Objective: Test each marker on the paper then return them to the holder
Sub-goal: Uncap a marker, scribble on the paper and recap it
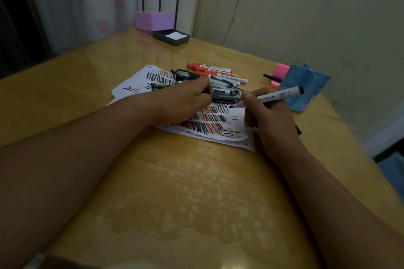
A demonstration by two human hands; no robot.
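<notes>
Slim white plastic marker (277, 95) in right hand (271, 120) pinch, left hand (181, 105) curled, hold unclear

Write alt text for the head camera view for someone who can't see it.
A right hand holds a white marker, tip on scribble-covered paper on a wooden table. The left hand grips a dark marker beside red markers; a blue holder stands to the right.

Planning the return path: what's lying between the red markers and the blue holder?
Head view: a short black pen-like piece and a pink block lie between the red markers and the blue holder.
</notes>
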